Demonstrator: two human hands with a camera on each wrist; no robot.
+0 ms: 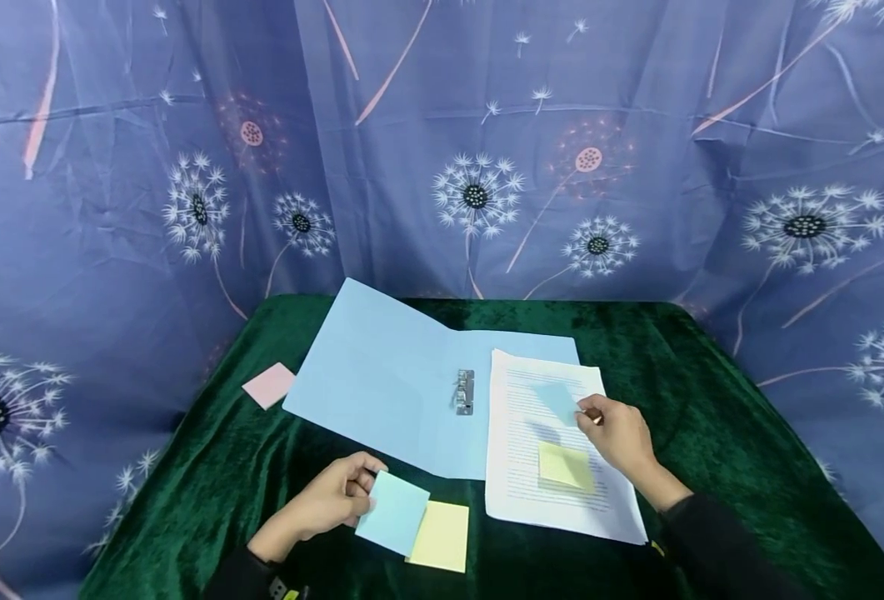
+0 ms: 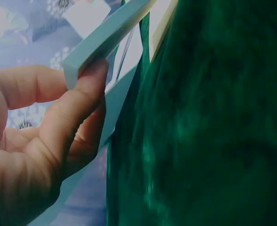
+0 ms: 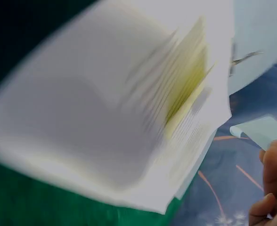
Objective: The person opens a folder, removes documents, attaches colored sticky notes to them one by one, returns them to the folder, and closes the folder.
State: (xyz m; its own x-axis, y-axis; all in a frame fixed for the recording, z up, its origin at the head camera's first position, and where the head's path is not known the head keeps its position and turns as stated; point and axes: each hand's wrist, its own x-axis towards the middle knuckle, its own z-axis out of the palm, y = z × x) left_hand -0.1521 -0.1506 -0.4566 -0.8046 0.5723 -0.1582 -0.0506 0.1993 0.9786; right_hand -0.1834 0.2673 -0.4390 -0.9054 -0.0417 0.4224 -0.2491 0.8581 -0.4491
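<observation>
My left hand (image 1: 334,495) pinches a light blue sticky note pad (image 1: 393,511) between thumb and fingers; its thick edge shows in the left wrist view. That pad overlaps a yellow sticky note pad (image 1: 444,537) near the front of the table. With thumb and fingertips, my right hand (image 1: 621,433) holds a single light blue sticky note (image 1: 556,402) over the upper part of a stack of printed sheets (image 1: 512,500). A yellow sticky note (image 1: 566,467) is on the top sheet, lower down. In the right wrist view, the blue note (image 3: 262,130) curls at its free end.
An open light blue folder (image 1: 382,367) with a metal clip (image 1: 465,392) lies behind, its right side partly under the sheets. A pink sticky note pad (image 1: 269,385) sits left of the folder. Green velvet cloth (image 1: 719,417) covers the table; a patterned curtain (image 1: 412,167) hangs behind.
</observation>
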